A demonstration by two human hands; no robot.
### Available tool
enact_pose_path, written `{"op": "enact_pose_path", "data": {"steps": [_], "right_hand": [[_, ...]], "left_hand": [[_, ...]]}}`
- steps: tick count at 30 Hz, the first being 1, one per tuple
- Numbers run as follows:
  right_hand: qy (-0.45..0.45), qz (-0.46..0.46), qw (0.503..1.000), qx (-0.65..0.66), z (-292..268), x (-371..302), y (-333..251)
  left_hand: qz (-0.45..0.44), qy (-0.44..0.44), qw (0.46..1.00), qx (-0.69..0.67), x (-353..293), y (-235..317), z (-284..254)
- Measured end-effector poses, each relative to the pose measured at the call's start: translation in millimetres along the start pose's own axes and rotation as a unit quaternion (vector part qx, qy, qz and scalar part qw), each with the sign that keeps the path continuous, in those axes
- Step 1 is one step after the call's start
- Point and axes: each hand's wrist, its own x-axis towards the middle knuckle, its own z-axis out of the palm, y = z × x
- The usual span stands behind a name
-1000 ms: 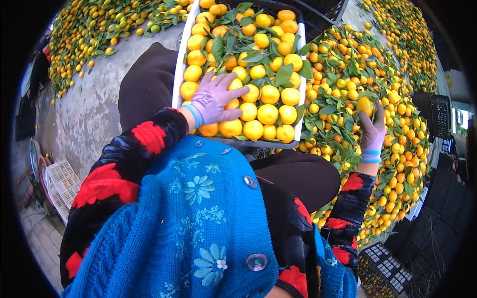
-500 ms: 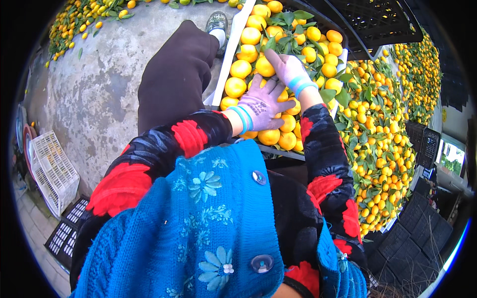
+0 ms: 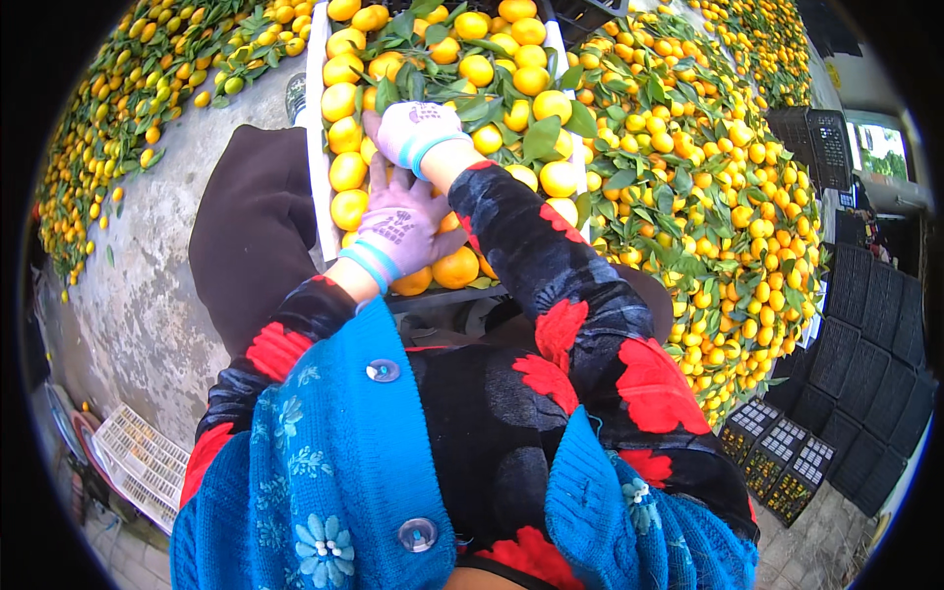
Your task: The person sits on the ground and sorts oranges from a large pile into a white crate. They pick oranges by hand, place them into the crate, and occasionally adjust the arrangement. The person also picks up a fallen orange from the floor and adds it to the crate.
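A crate with white side edges (image 3: pixel 316 147) holds orange mandarins (image 3: pixel 348 171) mixed with green leaves (image 3: pixel 480 110). Both my hands are over its near half in pale lilac knit gloves with blue cuffs. My left hand (image 3: pixel 401 224) lies palm down on the mandarins by the near end, fingers stretched out and thumb apart. Just beyond it, my right hand (image 3: pixel 421 133) reaches down among fruit and leaves close to the crate's left row. Its thumb shows, but the other fingertips are hidden, so I cannot make out what they hold.
A large heap of mandarins (image 3: pixel 708 216) with leaves lies right of the crate; another pile (image 3: pixel 128 108) spreads on the concrete floor at far left. Black crates (image 3: pixel 865 334) are stacked at right, and a white plastic basket (image 3: pixel 146 454) stands at lower left.
My view has swung to the right, so the crate and both hands appear farther left. Relative to my left hand, the right one has shifted left toward the crate's left row.
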Motion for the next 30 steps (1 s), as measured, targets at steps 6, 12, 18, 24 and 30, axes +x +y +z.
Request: {"op": "enact_pose_path", "data": {"steps": [6, 12, 18, 24, 30], "right_hand": [[-0.054, -0.045, 0.992, 0.106, -18.8, -21.5, 12.1], [0.084, -0.116, 0.952, 0.271, -83.6, -50.5, 113.6], [0.403, 0.283, 0.824, 0.282, -117.5, -119.5, 398.0], [0.264, 0.356, 0.891, 0.095, -46.7, -158.4, 483.7], [0.269, 0.203, 0.929, -0.152, 52.1, -180.6, 443.7]], "left_hand": [[0.027, -0.013, 0.999, 0.038, 5.5, -6.2, 3.2], [0.027, 0.002, 0.997, 0.07, 6.0, -2.7, 3.1], [0.018, -0.021, 0.997, 0.077, 8.8, 1.7, -0.3], [0.019, -0.026, 0.995, 0.093, 12.7, 5.4, -3.0], [0.029, -0.017, 0.994, 0.106, 13.9, 5.9, -2.8]]}}
